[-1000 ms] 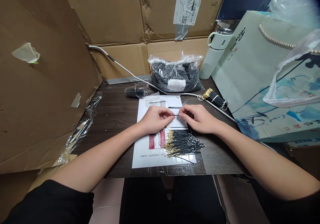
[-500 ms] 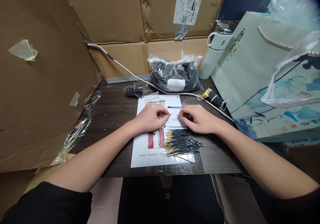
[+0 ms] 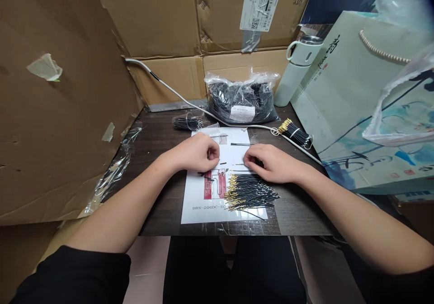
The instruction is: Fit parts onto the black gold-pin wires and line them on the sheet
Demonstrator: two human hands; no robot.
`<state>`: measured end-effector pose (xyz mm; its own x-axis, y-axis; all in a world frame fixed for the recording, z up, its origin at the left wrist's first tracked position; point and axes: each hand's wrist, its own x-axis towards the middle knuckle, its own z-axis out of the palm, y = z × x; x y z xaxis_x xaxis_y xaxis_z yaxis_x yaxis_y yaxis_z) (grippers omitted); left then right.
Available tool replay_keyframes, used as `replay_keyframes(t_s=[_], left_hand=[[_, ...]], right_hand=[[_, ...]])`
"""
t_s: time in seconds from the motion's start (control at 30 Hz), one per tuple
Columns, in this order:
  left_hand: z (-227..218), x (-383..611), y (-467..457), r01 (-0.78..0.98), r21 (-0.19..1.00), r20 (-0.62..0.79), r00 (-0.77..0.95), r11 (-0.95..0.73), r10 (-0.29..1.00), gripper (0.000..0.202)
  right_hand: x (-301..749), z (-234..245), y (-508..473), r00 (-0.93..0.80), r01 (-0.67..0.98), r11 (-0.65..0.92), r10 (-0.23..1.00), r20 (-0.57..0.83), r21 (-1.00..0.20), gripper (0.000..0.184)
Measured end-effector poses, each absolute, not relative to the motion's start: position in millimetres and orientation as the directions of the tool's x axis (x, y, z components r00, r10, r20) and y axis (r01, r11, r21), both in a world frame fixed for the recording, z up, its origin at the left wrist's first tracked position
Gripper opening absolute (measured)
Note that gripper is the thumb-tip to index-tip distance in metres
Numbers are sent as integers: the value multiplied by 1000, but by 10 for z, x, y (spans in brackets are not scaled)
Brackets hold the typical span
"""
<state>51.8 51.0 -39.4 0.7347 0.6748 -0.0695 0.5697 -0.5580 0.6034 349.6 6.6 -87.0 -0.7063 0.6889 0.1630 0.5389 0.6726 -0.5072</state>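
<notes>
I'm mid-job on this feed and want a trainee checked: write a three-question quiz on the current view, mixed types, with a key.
1. True or false: in the loose pile of gold-tipped black wires, the gold ends face the picture's left.

2. Where does the pale green flask stand?
A) Left of the clear plastic bag
B) Between the clear plastic bag and the paper bag
C) In front of the loose pile

3. Fill in: between the left hand and the right hand is a short black piece, nearer the ____ hand.

Key: 1 true; 2 B; 3 left.
</notes>
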Motion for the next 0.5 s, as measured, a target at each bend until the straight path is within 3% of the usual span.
replay_keyframes(t_s=[0.13,0.2,0.5], left_hand=[[-248,415,524,587,714,-320,759,-383,567,2],[-233,396,525,611,718,-398,754,-335,522,9],[-286,429,517,706,551,-479,704,-445,525,13]], right_hand=[[3497,-866,69,-702,549,666,695,153,-506,15],[3494,-864,69,-704,543,668,692,159,-509,16],[3496,-875,72,-712,536,674,685,158,-508,15]])
